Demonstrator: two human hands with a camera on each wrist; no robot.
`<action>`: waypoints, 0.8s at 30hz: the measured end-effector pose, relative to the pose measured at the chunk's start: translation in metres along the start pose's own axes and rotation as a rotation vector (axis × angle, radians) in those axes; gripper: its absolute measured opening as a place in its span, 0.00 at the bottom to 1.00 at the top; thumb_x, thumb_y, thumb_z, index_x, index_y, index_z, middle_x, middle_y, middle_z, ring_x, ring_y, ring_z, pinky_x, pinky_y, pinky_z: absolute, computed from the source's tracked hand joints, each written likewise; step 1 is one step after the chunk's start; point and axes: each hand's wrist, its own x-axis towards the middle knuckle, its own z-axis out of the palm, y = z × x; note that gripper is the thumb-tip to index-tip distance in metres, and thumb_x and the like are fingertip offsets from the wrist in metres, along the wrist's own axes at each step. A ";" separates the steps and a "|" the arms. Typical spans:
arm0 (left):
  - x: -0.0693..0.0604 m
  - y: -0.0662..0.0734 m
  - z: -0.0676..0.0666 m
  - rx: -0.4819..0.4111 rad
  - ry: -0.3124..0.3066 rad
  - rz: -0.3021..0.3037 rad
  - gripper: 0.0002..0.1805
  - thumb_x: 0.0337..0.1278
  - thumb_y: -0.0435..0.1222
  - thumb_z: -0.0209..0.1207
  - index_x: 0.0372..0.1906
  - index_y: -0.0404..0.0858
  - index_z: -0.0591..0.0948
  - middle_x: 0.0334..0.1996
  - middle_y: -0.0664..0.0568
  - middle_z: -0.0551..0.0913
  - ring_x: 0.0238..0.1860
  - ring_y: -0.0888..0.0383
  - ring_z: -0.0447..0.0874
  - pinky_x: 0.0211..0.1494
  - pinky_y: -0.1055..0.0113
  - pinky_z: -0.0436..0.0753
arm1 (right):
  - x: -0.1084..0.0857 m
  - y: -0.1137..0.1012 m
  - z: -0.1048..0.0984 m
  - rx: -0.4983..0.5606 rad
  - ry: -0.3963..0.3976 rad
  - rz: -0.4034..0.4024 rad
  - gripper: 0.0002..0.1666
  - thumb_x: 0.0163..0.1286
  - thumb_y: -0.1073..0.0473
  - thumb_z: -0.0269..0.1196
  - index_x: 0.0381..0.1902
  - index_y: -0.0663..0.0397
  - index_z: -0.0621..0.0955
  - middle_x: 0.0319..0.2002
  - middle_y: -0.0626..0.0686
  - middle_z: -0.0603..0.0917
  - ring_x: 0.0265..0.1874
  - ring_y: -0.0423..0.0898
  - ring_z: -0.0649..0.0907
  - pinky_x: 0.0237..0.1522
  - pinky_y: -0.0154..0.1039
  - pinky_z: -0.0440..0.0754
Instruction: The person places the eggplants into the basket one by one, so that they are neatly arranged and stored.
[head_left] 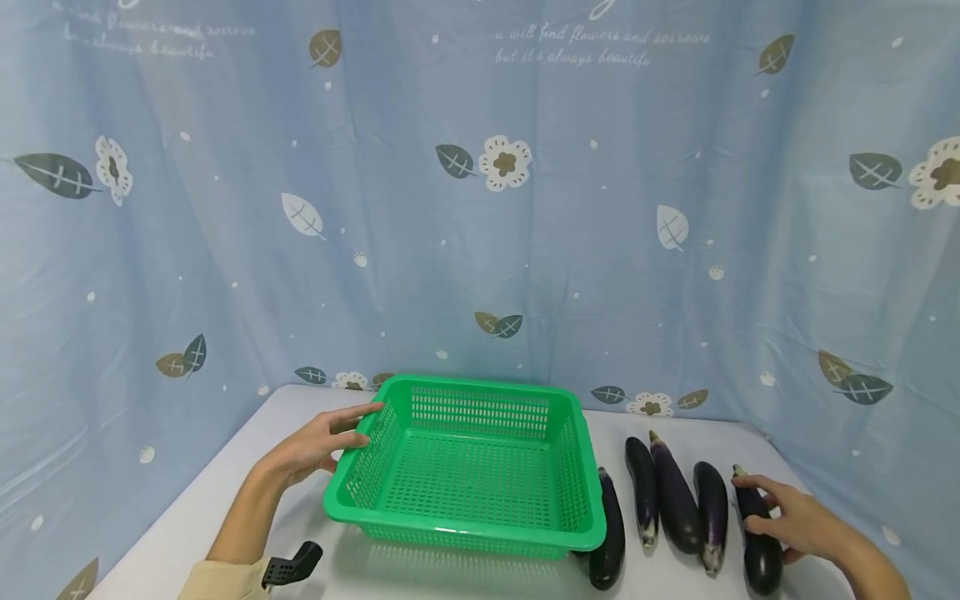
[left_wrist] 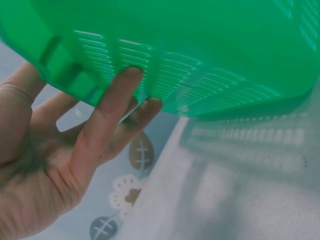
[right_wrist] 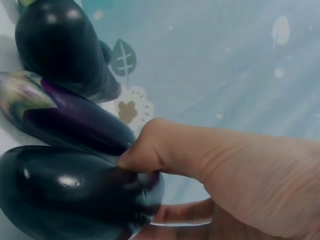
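Observation:
A green perforated plastic basket (head_left: 465,523) stands in the middle of the head view with nothing in it. My left hand (head_left: 315,442) holds it by the left rim; in the left wrist view fingers (left_wrist: 107,107) lie against the outer slotted wall. At the far right, my right hand (head_left: 802,521) grips a dark eggplant (head_left: 763,571) with thumb and fingers on opposite sides. That eggplant's rounded end (right_wrist: 65,195) fills the lower left of the right wrist view. Beside it lies another eggplant (head_left: 711,504), its stem end toward me.
More eggplants lie to the left, a thick one (head_left: 677,496) and a slim one (head_left: 640,483). Another eggplant (head_left: 611,533) is close against the basket's right side, partly hidden by it. A white table (head_left: 247,433) meets a blue printed curtain (head_left: 420,250) behind.

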 end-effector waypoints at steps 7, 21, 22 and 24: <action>0.001 -0.003 -0.001 -0.001 0.000 0.005 0.35 0.66 0.41 0.59 0.76 0.53 0.61 0.80 0.44 0.45 0.76 0.32 0.49 0.54 0.40 0.81 | -0.004 -0.009 -0.003 -0.006 0.023 -0.016 0.41 0.64 0.56 0.67 0.69 0.65 0.64 0.39 0.57 0.79 0.31 0.47 0.81 0.25 0.47 0.86; 0.003 -0.003 0.000 -0.011 0.017 -0.004 0.35 0.66 0.40 0.59 0.76 0.53 0.61 0.79 0.41 0.47 0.74 0.32 0.55 0.51 0.44 0.83 | -0.011 -0.024 -0.009 -0.037 0.057 -0.087 0.43 0.64 0.55 0.68 0.70 0.64 0.63 0.44 0.63 0.77 0.33 0.47 0.82 0.24 0.45 0.86; 0.003 -0.003 0.000 -0.013 0.019 -0.006 0.36 0.66 0.40 0.59 0.76 0.53 0.61 0.79 0.41 0.47 0.74 0.32 0.55 0.51 0.44 0.83 | -0.011 -0.026 -0.009 -0.039 0.057 -0.091 0.43 0.64 0.54 0.68 0.70 0.64 0.63 0.44 0.63 0.77 0.33 0.47 0.81 0.24 0.45 0.86; 0.003 -0.003 0.000 -0.023 0.015 -0.011 0.36 0.66 0.40 0.60 0.76 0.53 0.61 0.79 0.41 0.46 0.75 0.31 0.53 0.52 0.41 0.82 | -0.011 -0.029 -0.009 -0.045 0.055 -0.095 0.43 0.64 0.54 0.68 0.70 0.64 0.63 0.45 0.63 0.77 0.34 0.48 0.81 0.24 0.44 0.86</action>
